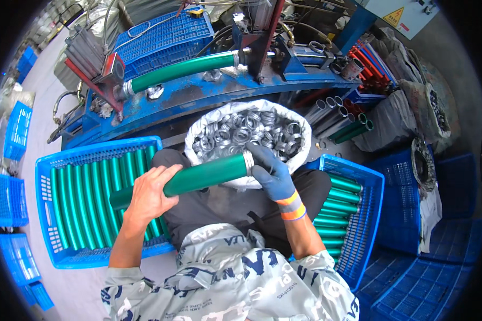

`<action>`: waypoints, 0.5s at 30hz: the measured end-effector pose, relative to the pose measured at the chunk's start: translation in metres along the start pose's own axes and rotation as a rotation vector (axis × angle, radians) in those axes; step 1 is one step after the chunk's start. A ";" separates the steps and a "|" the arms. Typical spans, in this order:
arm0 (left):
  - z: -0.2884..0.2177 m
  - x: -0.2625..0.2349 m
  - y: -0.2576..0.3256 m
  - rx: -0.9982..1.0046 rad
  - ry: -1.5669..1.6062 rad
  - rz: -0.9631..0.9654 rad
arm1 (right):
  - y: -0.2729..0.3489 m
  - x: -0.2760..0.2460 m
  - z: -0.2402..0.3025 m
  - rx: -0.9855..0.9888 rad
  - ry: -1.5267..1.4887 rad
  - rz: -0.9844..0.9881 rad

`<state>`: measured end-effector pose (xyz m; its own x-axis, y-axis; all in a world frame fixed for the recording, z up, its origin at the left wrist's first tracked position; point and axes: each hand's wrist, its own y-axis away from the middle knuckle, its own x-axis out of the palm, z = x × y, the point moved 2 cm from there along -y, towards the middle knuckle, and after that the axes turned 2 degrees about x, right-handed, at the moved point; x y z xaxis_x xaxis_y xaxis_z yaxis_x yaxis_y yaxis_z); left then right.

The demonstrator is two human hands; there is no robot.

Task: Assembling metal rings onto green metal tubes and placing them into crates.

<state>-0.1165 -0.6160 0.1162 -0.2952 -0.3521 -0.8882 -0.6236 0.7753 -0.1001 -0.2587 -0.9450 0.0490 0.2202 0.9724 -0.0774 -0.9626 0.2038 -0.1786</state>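
Tube (206,175) lies nearly level, ringed end right, both hands' fingers wrapped around it.

Green tube (201,176), blue crates (48,176), dark-blue glove (273,174) with orange cuff.

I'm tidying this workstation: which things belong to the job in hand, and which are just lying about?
In use: green tube, held by left hand and gloved right hand; sack of metal rings; blue crates of green tubes.
Lying about: empty blue crates; grey pipes.
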 end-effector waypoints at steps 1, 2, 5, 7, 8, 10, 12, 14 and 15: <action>-0.001 0.003 0.000 -0.001 -0.015 -0.011 | -0.002 0.000 -0.002 0.013 0.017 0.009; -0.001 0.006 0.001 -0.004 -0.016 -0.005 | -0.003 -0.002 -0.005 0.026 0.033 0.018; 0.003 0.016 0.005 -0.029 -0.010 -0.008 | -0.010 -0.005 -0.012 0.143 -0.017 0.069; 0.008 0.019 0.008 -0.064 0.016 -0.028 | -0.017 0.001 -0.012 0.136 -0.057 0.081; 0.009 0.020 0.010 -0.066 0.013 -0.026 | -0.018 0.005 -0.012 0.127 -0.092 0.094; 0.012 0.020 0.015 -0.082 0.000 -0.055 | -0.021 0.005 -0.021 0.154 -0.135 0.098; 0.014 0.022 0.018 -0.084 -0.002 -0.055 | -0.023 0.005 -0.023 0.142 -0.123 0.114; 0.014 0.022 0.020 -0.092 0.002 -0.039 | -0.025 0.003 -0.017 0.142 -0.097 0.127; 0.014 0.021 0.020 -0.097 0.002 -0.040 | -0.026 0.003 -0.014 0.144 -0.070 0.129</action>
<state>-0.1252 -0.6004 0.0890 -0.2699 -0.3827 -0.8836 -0.7019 0.7064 -0.0916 -0.2314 -0.9493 0.0398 0.0870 0.9960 -0.0211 -0.9958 0.0864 -0.0292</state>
